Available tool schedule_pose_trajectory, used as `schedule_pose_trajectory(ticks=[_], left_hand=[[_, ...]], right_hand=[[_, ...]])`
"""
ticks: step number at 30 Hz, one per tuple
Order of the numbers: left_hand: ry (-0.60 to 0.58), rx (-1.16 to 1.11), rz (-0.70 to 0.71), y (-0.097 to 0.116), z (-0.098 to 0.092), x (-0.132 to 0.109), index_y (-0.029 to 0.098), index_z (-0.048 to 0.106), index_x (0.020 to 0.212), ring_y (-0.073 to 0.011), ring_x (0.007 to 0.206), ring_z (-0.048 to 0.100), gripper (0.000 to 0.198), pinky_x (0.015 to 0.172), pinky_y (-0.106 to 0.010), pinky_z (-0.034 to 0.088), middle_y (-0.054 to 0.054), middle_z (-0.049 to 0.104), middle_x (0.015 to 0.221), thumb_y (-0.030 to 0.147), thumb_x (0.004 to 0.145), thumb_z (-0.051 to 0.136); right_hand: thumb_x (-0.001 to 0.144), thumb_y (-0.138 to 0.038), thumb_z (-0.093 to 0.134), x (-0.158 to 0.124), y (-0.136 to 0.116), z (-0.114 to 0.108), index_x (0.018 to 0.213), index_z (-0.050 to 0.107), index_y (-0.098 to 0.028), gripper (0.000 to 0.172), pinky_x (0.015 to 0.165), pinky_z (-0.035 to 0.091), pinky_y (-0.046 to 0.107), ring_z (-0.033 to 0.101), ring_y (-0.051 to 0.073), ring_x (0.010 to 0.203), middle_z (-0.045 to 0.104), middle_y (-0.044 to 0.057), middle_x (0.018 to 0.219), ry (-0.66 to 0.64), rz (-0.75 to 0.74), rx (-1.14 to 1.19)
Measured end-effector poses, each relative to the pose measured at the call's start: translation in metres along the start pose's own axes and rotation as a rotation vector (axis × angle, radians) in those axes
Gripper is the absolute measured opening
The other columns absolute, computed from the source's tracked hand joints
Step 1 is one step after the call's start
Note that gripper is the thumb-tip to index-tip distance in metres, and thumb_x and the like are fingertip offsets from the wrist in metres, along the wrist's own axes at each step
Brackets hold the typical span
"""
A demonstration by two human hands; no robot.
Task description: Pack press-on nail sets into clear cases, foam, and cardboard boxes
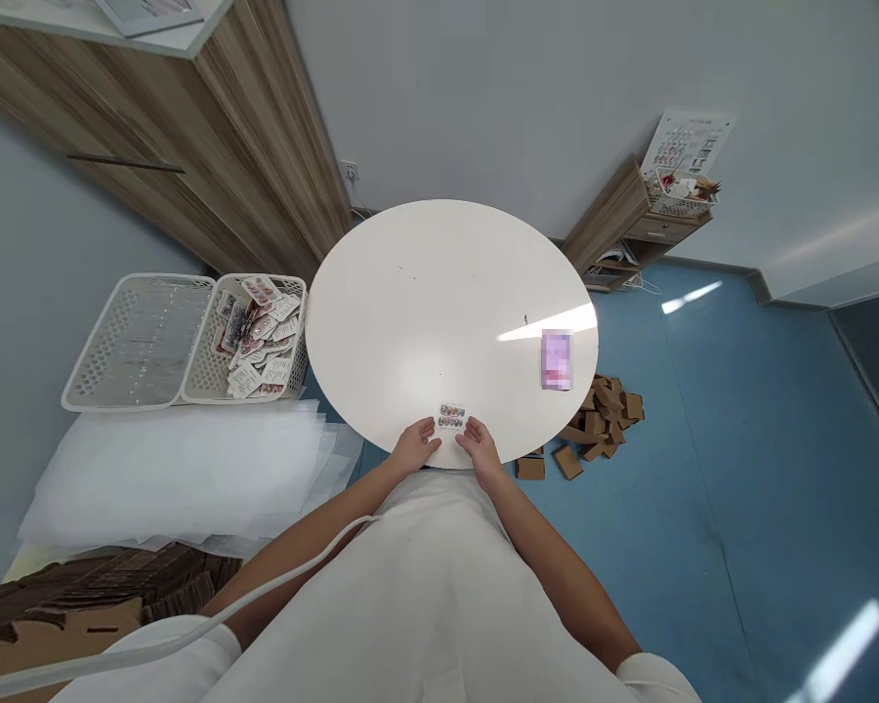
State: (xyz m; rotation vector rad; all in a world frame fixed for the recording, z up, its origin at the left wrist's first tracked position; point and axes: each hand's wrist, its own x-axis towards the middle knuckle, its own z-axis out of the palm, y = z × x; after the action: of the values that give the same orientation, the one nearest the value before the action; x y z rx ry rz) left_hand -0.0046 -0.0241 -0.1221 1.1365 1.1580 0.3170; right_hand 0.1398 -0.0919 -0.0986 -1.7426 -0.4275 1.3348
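A small card of press-on nails (pixel 452 416) lies on the near edge of the round white table (pixel 446 312). My left hand (pixel 414 447) rests at the card's left side and my right hand (pixel 478 444) at its right side. Both hands have their fingers curled toward the card and touch or nearly touch it. I cannot make out whether either hand grips it.
A pink phone-like object (pixel 556 358) lies on the table's right side. Left of the table stand two white baskets, one (pixel 260 337) holding several nail cards, the other (pixel 136 337) with clear items. White sheets (pixel 176 474) lie below them. Small brown boxes (pixel 601 420) litter the blue floor.
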Motion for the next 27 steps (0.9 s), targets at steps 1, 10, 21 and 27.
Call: schedule_pose_trajectory(ticks=[1, 10, 21, 27], left_hand=[[0.001, 0.005, -0.003, 0.0, 0.001, -0.001, 0.014, 0.041, 0.123, -0.0238, 0.117, 0.044, 0.06, 0.098, -0.04, 0.036, -0.016, 0.043, 0.129, 0.019, 0.068, 0.064], [0.028, -0.01, -0.04, 0.0, 0.006, 0.001, 0.015, 0.042, 0.123, -0.0229, 0.114, 0.047, 0.059, 0.097, -0.039, 0.038, -0.014, 0.047, 0.127, 0.022, 0.068, 0.063], [0.089, -0.027, -0.016, 0.019, 0.014, 0.025, 0.015, 0.041, 0.124, -0.0218, 0.114, 0.047, 0.059, 0.097, -0.038, 0.037, -0.014, 0.047, 0.127, 0.021, 0.069, 0.062], [0.081, -0.018, -0.004, 0.029, 0.014, 0.033, 0.016, 0.039, 0.126, -0.0204, 0.115, 0.046, 0.058, 0.098, -0.037, 0.036, -0.013, 0.045, 0.129, 0.019, 0.071, 0.058]], right_hand=[[0.065, -0.036, 0.063, 0.0, 0.0, 0.0, 0.124, 0.04, -0.024, 0.065, 0.091, 0.042, 0.038, 0.044, 0.023, 0.117, 0.04, 0.009, 0.132, 0.001, 0.012, -0.003], [0.064, -0.03, 0.062, 0.0, -0.009, 0.004, 0.122, 0.039, -0.026, 0.062, 0.092, 0.04, 0.039, 0.044, 0.023, 0.115, 0.043, 0.008, 0.128, 0.0, 0.042, -0.02], [0.065, -0.03, 0.06, 0.031, -0.037, -0.003, 0.121, 0.037, -0.024, 0.06, 0.095, 0.038, 0.037, 0.043, 0.02, 0.116, 0.04, 0.009, 0.13, -0.033, 0.039, 0.01], [0.066, -0.029, 0.059, 0.041, -0.042, -0.006, 0.122, 0.036, -0.023, 0.061, 0.096, 0.038, 0.035, 0.042, 0.019, 0.116, 0.039, 0.009, 0.13, -0.043, 0.032, 0.049]])
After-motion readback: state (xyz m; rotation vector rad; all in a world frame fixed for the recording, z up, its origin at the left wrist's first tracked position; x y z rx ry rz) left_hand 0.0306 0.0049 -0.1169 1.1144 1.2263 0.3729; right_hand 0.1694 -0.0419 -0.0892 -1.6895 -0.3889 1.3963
